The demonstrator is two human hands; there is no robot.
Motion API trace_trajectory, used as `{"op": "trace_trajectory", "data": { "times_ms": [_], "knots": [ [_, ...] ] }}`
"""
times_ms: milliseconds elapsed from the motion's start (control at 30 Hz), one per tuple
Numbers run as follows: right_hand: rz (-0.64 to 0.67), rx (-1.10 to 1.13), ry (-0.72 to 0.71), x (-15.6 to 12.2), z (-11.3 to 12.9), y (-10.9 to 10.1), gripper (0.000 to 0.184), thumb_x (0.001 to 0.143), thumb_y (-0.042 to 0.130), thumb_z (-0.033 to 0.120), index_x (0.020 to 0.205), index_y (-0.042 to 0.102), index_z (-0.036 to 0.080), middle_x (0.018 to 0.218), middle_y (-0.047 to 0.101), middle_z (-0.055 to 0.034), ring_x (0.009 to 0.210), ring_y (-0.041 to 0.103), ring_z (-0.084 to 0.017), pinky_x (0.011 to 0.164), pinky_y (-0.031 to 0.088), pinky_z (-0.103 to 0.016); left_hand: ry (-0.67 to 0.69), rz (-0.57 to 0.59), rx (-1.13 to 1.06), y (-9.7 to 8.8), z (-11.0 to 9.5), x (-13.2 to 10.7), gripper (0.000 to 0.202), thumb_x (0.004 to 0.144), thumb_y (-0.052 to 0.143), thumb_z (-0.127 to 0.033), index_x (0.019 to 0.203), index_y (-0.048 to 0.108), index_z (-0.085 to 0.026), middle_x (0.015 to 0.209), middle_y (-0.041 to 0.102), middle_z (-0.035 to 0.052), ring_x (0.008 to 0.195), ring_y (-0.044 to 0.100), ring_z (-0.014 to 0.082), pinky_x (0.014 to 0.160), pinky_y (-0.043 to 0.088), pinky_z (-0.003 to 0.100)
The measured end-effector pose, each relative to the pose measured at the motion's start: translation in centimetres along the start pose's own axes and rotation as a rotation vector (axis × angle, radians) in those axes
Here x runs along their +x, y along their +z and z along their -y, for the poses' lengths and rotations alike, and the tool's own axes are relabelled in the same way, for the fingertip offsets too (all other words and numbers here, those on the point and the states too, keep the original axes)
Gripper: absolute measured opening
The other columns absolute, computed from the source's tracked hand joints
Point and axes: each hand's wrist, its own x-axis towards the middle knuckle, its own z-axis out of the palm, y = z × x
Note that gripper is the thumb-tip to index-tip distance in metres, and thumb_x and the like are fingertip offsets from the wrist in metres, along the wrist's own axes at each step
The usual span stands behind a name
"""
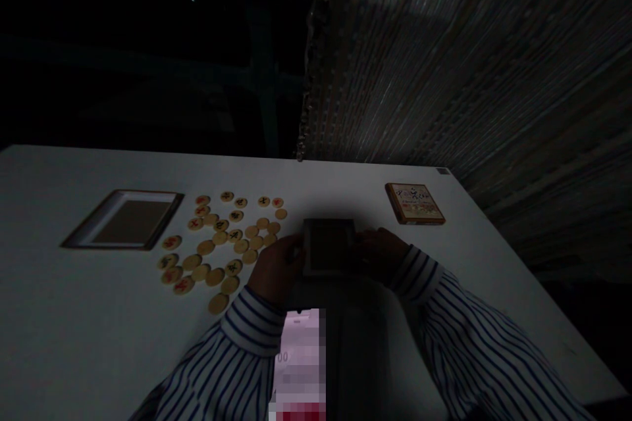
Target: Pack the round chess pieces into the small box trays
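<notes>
Both hands are at a small, dark, shallow rectangular box, low over or on the white table. My left hand grips its left edge, thumb at the near side. At its right edge is my right hand, with the fingers curled in and mostly lost in shadow. Left of the box, several round Chinese chess pieces lie scattered, some showing red or black characters and some with plain faces up.
A shallow open tray with a brown bottom lies on the left. To the right lies a closed box with a printed cover. A lit phone screen, partly pixelated, shows near my left sleeve. Hanging bead strings border the table's far side.
</notes>
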Motion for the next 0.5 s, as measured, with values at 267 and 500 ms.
{"op": "trace_trajectory", "data": {
  "times_ms": [267,500],
  "knots": [
    [0.02,0.027,-0.009,-0.23,0.05,-0.06,0.021,0.081,0.046,0.033,0.088,0.064,0.026,0.093,0.062,-0.0048,0.089,0.055,-0.019,0.071,0.036,-0.031,-0.022,-0.001,0.026,0.06,0.17,0.14,0.035,0.075,0.045,-0.024,0.108,0.056,-0.019,0.102,0.064,0.0041,0.092,0.059,0.0172,0.082,0.044,0.029],
    [0.024,0.023,-0.011,-0.32,0.19,-0.03,0.022,0.081,0.044,0.032,0.089,0.064,0.026,0.093,0.062,-0.0055,0.087,0.056,-0.019,0.07,0.036,-0.03,-0.018,0.012,0.007,-0.01,0.1,0.14,0.035,0.075,0.044,-0.025,0.107,0.057,-0.018,0.102,0.064,0.0037,0.091,0.059,0.017,0.081,0.044,0.029]
  ]
}}
